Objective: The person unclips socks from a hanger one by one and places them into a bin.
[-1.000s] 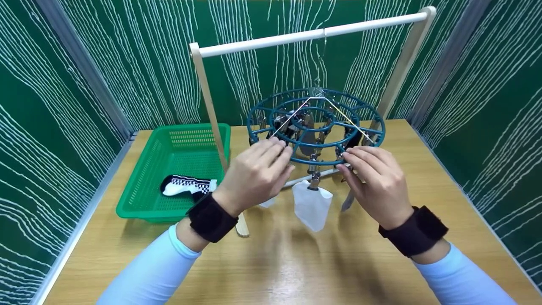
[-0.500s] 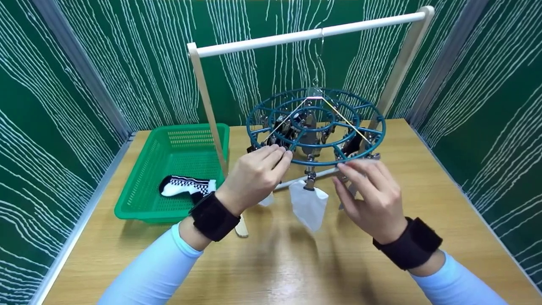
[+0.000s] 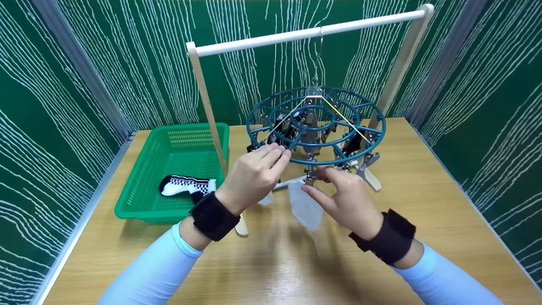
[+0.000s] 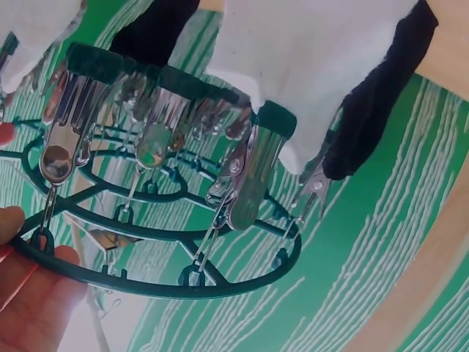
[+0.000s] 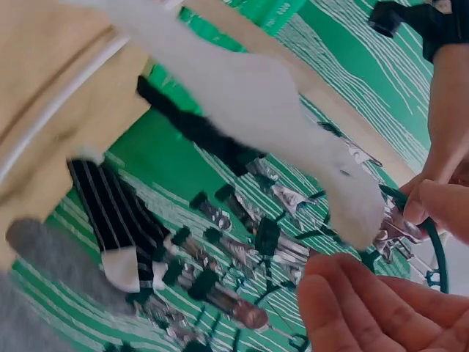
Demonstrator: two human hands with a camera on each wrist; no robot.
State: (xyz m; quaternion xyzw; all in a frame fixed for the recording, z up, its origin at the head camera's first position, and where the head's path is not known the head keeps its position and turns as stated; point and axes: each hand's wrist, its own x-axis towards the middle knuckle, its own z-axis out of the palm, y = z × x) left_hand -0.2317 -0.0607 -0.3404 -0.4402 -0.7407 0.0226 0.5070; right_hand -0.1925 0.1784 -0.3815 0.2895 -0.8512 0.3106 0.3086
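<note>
A round dark-teal clip hanger hangs by its hook from a white bar, with several metal clips and socks under it. My left hand holds the front-left rim; in the left wrist view the fingers wrap the ring. My right hand reaches the front clip, from which a white sock hangs. The right wrist view shows this sock beside the clip, with my right thumb and fingers spread apart around the clip. The thumb tip is close to the sock's clipped top.
A green basket stands left on the wooden table, with a black-and-white checked sock inside. A wooden rack with a white bar frames the hanger. Striped and grey socks hang from other clips.
My right hand has left the front-right rim and moved left and down to the front clip with the white sock. My left hand stays on the rim.
</note>
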